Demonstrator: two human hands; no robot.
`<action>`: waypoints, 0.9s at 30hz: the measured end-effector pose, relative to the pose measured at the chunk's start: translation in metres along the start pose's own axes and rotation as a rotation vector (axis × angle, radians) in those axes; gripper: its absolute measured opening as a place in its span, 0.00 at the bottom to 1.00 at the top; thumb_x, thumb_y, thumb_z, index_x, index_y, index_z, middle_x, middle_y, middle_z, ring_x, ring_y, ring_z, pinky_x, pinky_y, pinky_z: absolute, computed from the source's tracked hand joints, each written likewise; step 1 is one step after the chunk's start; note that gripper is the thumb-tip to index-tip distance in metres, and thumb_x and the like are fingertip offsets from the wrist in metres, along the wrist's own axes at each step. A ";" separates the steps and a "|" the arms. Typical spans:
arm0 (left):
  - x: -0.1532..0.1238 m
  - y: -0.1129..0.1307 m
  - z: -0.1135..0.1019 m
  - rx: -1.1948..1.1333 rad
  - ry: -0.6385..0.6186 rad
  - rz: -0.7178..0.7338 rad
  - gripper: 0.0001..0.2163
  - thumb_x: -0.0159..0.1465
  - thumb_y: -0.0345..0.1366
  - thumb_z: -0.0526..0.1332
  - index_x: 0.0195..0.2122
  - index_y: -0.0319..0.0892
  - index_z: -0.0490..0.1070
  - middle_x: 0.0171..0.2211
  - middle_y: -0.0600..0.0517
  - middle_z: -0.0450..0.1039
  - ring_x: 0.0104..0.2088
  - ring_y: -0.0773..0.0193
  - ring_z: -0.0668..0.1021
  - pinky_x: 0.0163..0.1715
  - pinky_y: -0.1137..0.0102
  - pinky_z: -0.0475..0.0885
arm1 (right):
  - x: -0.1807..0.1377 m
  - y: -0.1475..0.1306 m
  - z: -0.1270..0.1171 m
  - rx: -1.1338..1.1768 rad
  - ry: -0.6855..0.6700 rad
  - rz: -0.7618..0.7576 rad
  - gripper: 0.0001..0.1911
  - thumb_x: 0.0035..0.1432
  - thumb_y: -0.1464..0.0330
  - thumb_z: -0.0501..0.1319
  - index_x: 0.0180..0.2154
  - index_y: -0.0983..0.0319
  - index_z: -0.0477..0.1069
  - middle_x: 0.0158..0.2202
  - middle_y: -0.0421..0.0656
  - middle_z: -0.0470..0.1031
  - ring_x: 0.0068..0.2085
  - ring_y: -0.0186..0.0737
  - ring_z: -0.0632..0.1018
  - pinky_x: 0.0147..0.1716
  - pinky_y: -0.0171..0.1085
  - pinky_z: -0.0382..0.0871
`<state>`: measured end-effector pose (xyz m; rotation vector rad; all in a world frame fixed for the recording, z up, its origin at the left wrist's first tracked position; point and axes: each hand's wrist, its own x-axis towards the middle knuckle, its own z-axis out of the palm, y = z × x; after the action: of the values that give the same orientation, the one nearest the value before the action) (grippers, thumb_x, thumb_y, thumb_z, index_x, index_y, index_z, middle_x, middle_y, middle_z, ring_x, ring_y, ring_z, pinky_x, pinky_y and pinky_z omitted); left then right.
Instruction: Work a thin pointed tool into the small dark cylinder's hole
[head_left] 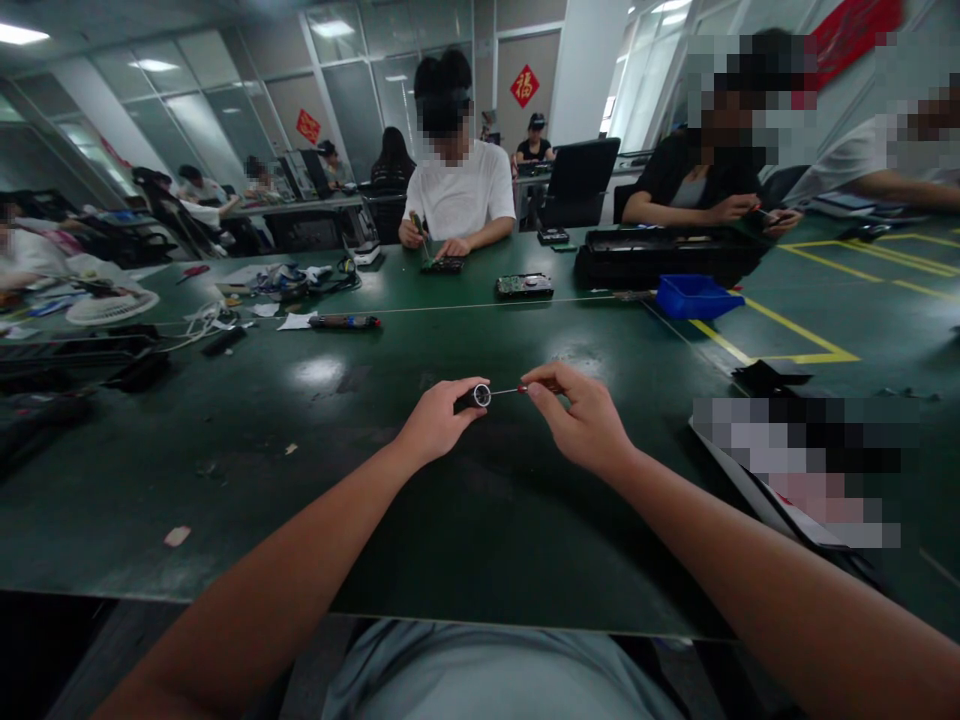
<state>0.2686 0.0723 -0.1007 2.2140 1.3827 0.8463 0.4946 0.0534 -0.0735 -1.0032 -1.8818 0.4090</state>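
Above the green table (420, 500), my left hand (441, 415) is closed around a small black cylindrical part (482, 396) with a pale ring at its end. My right hand (581, 410) pinches a screwdriver (523, 389) by its red-tipped handle, most of which the fingers hide. The thin metal shaft points left and reaches the ringed end of the part. Whether the tip sits inside it or only touches it, I cannot tell.
A blue bin (697, 297) and a hard drive (523, 286) stand farther back. A cylindrical tool (345, 322) lies left of them. Across the table, a person in white (465, 190) handles a circuit board. A long black casing (660, 258) sits at the back right.
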 end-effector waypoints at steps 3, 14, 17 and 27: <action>0.000 0.002 0.000 0.018 -0.012 -0.002 0.19 0.65 0.33 0.65 0.58 0.47 0.72 0.54 0.49 0.75 0.54 0.54 0.75 0.57 0.56 0.67 | 0.000 -0.002 0.001 -0.029 -0.023 0.047 0.14 0.69 0.61 0.52 0.39 0.59 0.75 0.29 0.41 0.77 0.30 0.39 0.77 0.31 0.38 0.66; 0.000 0.000 0.001 0.027 0.018 0.009 0.19 0.65 0.34 0.65 0.58 0.47 0.72 0.55 0.49 0.75 0.55 0.54 0.75 0.57 0.57 0.67 | -0.002 -0.009 0.004 -0.104 -0.044 0.010 0.14 0.70 0.65 0.49 0.47 0.60 0.71 0.30 0.43 0.77 0.28 0.40 0.75 0.30 0.38 0.64; 0.000 0.002 0.002 0.026 -0.009 0.018 0.19 0.65 0.33 0.65 0.57 0.47 0.72 0.54 0.49 0.75 0.54 0.54 0.75 0.57 0.57 0.67 | -0.003 -0.010 0.005 -0.108 -0.003 0.033 0.15 0.71 0.62 0.48 0.40 0.59 0.71 0.28 0.41 0.75 0.27 0.39 0.75 0.29 0.38 0.62; -0.001 0.001 0.001 0.035 -0.014 0.023 0.19 0.65 0.34 0.65 0.57 0.47 0.72 0.54 0.48 0.75 0.54 0.54 0.75 0.56 0.57 0.67 | -0.002 -0.010 0.007 -0.080 -0.022 0.104 0.13 0.69 0.62 0.49 0.38 0.59 0.69 0.28 0.41 0.74 0.29 0.40 0.75 0.29 0.39 0.61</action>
<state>0.2697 0.0710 -0.1005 2.2616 1.3785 0.8190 0.4849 0.0467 -0.0717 -1.1578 -1.8831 0.4100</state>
